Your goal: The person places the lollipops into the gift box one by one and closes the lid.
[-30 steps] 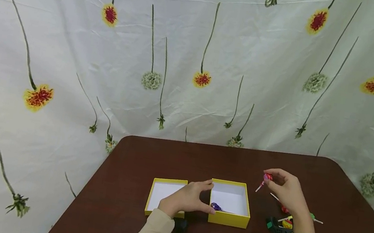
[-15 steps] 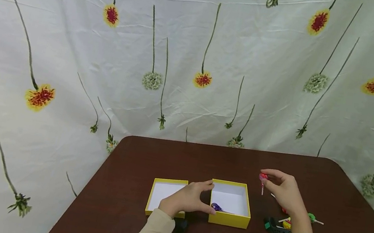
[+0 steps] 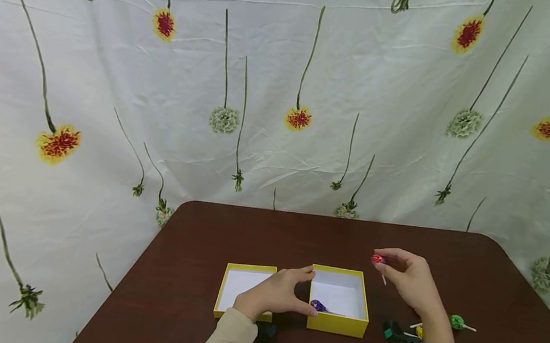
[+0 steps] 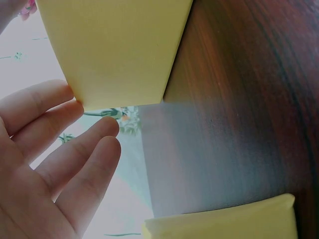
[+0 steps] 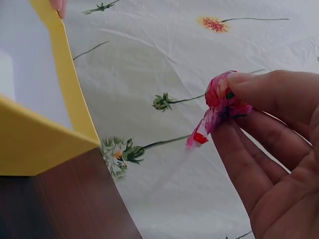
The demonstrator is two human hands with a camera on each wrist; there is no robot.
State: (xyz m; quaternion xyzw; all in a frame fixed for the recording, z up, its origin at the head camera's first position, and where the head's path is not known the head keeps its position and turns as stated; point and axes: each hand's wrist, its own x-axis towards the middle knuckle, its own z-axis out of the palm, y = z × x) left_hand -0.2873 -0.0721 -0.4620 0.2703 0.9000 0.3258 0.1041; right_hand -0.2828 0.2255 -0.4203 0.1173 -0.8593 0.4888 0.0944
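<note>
My right hand (image 3: 413, 281) pinches a pink-and-red wrapped lollipop (image 3: 378, 259) between thumb and fingertips, above the table to the right of an open yellow box (image 3: 337, 324). In the right wrist view the lollipop (image 5: 219, 97) has a crinkled wrapper, and its stick is blurred. My left hand (image 3: 279, 292) spans the box's left side, thumb at the near corner and fingers at the far one. Against the box (image 4: 114, 55) in the left wrist view, two fingertips touch an edge while the other fingers stay apart from it. A purple lollipop (image 3: 319, 305) lies inside the white-lined box.
A shallow yellow box lid (image 3: 237, 284), white inside, lies left of the box, partly behind my left hand. Right of my right wrist is a green lollipop (image 3: 456, 322); a yellow one (image 3: 419, 331) is mostly hidden. A flowered cloth (image 3: 268, 75) hangs behind the brown table (image 3: 223, 235).
My right hand has moved left toward the box with the pink-and-red lollipop, whose stick has swung to a different tilt. The left hand and box have stayed put.
</note>
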